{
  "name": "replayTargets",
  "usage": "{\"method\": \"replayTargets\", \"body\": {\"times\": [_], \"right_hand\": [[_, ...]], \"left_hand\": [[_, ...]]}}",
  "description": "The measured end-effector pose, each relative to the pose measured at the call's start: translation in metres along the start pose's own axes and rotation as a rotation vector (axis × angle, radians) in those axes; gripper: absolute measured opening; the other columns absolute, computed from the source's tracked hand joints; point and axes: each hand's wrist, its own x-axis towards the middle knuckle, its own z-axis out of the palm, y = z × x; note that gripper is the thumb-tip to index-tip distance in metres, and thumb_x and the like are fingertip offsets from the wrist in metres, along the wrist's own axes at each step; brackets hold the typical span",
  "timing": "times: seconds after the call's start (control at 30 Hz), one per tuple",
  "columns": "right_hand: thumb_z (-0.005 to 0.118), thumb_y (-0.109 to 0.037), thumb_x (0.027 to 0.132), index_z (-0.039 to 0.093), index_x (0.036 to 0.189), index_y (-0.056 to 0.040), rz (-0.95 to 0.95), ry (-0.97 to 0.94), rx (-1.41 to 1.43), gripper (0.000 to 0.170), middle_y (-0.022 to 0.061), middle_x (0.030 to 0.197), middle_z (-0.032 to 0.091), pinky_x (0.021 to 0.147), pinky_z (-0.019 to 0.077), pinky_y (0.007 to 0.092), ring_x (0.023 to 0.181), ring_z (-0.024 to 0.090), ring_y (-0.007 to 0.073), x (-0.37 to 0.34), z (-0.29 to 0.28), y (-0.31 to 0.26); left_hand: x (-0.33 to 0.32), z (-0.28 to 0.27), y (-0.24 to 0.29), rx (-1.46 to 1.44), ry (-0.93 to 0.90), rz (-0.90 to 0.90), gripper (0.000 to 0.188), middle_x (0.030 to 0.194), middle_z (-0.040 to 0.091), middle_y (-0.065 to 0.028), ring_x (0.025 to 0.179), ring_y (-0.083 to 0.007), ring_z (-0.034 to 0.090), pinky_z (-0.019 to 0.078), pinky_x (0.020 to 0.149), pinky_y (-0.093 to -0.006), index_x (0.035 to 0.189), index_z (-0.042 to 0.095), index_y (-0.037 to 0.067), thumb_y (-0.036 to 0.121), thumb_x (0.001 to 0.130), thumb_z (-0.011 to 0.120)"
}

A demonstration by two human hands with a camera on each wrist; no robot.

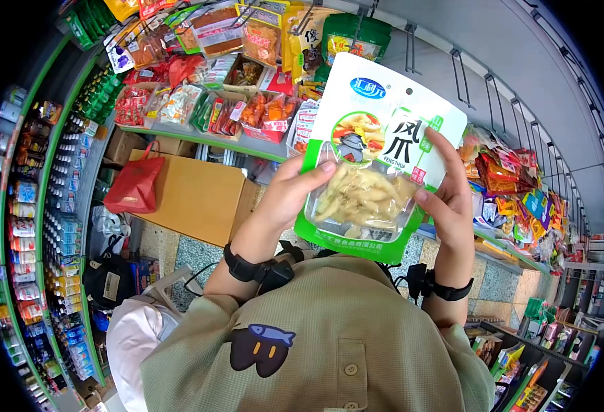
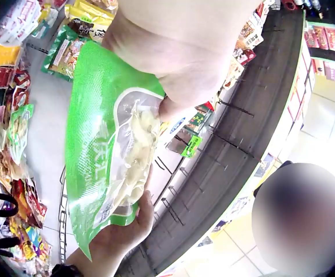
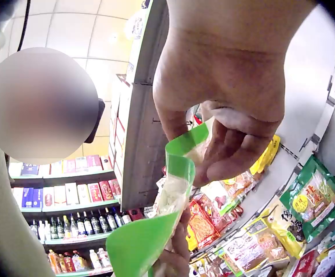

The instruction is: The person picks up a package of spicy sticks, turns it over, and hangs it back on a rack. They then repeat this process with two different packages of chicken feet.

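A white and green packet of chicken feet (image 1: 367, 196) is held up in front of the chest, its printed front and clear window facing the head camera. My left hand (image 1: 285, 192) grips its left edge, thumb across the front. On the other side my right hand (image 1: 451, 196) holds the right edge, with the thumb by the window and the index finger stretched along the upper printed face. In the left wrist view the packet (image 2: 89, 150) shows its green bottom, and the right wrist view catches its green edge (image 3: 141, 239) from the side.
A cardboard box (image 1: 185, 199) stands at left with a red bag (image 1: 136, 184) on it. Snack packets (image 1: 261, 41) hang and lie along the shelf ahead. Bare metal hooks (image 1: 460, 75) stick out at upper right. Shelves of bottles (image 1: 68, 226) line the far left; a lower rack (image 1: 542, 357) is at right.
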Motion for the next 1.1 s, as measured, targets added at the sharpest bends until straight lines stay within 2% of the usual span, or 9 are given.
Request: {"method": "replayTargets", "body": {"times": [0.23,0.53,0.63,0.83,0.93,1.1], "right_hand": [[0.056,0.005,0.064,0.032,0.128,0.0022,0.071,-0.006,0.13,0.068,0.013,0.131,0.034,0.091,0.0329,0.0236,0.12,0.035,0.0183,0.0,-0.002,-0.001],[0.048,0.007,0.056,0.032,0.128,0.0025,0.075,0.007,0.125,0.074,0.0135,0.131,0.035,0.096,0.028,0.0256,0.121,0.034,0.0196,-0.001,-0.005,0.001],[0.05,-0.005,0.052,0.032,0.127,0.006,0.112,0.092,0.09,0.078,0.018,0.129,0.035,0.101,0.0214,0.0293,0.121,0.033,0.0237,-0.001,0.004,-0.004],[0.049,-0.003,0.052,0.031,0.127,0.0058,0.129,0.091,0.142,0.079,0.0178,0.13,0.034,0.101,0.0213,0.0297,0.122,0.031,0.0237,-0.002,0.005,-0.005],[0.046,0.009,0.054,0.031,0.129,0.0028,0.086,0.016,0.194,0.077,0.0126,0.132,0.033,0.097,0.0268,0.0264,0.123,0.031,0.0189,-0.003,-0.004,0.002],[0.045,0.009,0.052,0.03,0.129,0.003,0.11,0.019,0.243,0.079,0.0129,0.133,0.032,0.099,0.0246,0.0263,0.124,0.029,0.0193,-0.002,-0.003,0.004]], "left_hand": [[0.0,-0.001,-0.002,-0.046,-0.019,-0.008,0.023,0.095,0.057,-0.0038,0.088,-0.0102,0.053,0.0423,0.077,-0.0245,0.103,0.055,0.0,0.015,0.086,0.051],[0.0,-0.001,-0.005,-0.041,-0.038,-0.028,0.021,0.094,0.057,-0.0021,0.089,-0.01,0.053,0.0415,0.079,-0.0245,0.101,0.055,0.002,0.017,0.086,0.051],[0.0,-0.001,-0.007,-0.051,-0.04,-0.023,0.021,0.094,0.056,-0.002,0.09,-0.0101,0.052,0.0411,0.08,-0.0246,0.1,0.055,0.002,0.017,0.086,0.051],[0.0,-0.001,-0.009,-0.084,-0.05,-0.039,0.021,0.095,0.056,-0.0031,0.09,-0.0108,0.053,0.0414,0.08,-0.0251,0.101,0.054,0.001,0.016,0.086,0.051],[0.0,-0.001,-0.008,-0.096,-0.051,-0.053,0.022,0.095,0.057,-0.004,0.089,-0.0111,0.053,0.0421,0.079,-0.0253,0.102,0.054,0.0,0.015,0.086,0.05],[0.0,-0.003,-0.01,-0.098,-0.059,-0.054,0.022,0.096,0.057,-0.0045,0.089,-0.0113,0.054,0.0423,0.079,-0.0252,0.103,0.054,0.0,0.015,0.086,0.05]]}}
